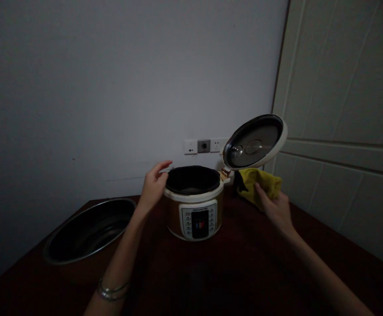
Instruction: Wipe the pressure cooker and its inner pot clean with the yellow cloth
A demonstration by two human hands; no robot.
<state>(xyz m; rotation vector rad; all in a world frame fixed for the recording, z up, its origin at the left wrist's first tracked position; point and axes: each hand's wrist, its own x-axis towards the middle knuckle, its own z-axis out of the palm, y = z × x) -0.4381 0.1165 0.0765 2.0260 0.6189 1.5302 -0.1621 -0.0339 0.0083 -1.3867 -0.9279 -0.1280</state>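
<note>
Cooker (174, 215) with black inner pot (192, 179)

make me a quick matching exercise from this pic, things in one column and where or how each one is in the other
Things
1. left hand
2. right hand
3. cooker lid
4. steel basin

Places or states
a. tilted open on its hinge
b. on the yellow cloth
c. beside the rim of the cooker
d. lying on the table, left of the cooker

Pairs: 1-c, 2-b, 3-a, 4-d
</note>
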